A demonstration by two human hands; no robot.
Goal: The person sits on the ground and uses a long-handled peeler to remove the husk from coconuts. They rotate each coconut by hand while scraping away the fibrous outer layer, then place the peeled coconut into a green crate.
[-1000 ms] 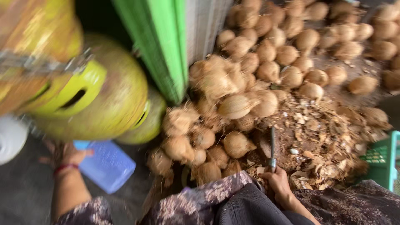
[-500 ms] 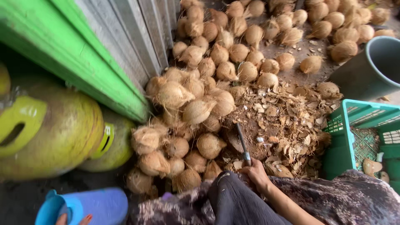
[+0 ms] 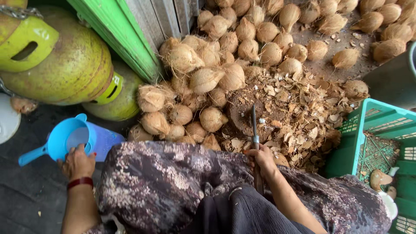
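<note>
Dozens of husked brown coconuts (image 3: pixel 203 80) lie heaped on the ground before you, spreading from a green-painted wooden post (image 3: pixel 117 32) toward the top right of the view. Your right hand (image 3: pixel 262 158) is closed around the handle of a long, narrow-bladed knife (image 3: pixel 255 130), whose tip points away from you and rests over a dark round chopping block (image 3: pixel 242 115) set among a thick litter of pale shell chips (image 3: pixel 303 117). Your left hand (image 3: pixel 78 164), a red band at the wrist, rests with fingers curled on the rim of a light blue plastic scoop with a handle (image 3: pixel 65 141), which sits on top of a blue plastic container (image 3: pixel 106 141) just beside your patterned dark skirt (image 3: pixel 164 182). Two yellow-green metal gas cylinders (image 3: pixel 65 65) stand to your left, close against the post. A teal plastic crate (image 3: pixel 372 143) stands at your right, touching the shell chips; inside it lie a few pale pieces, too small to make out.
</note>
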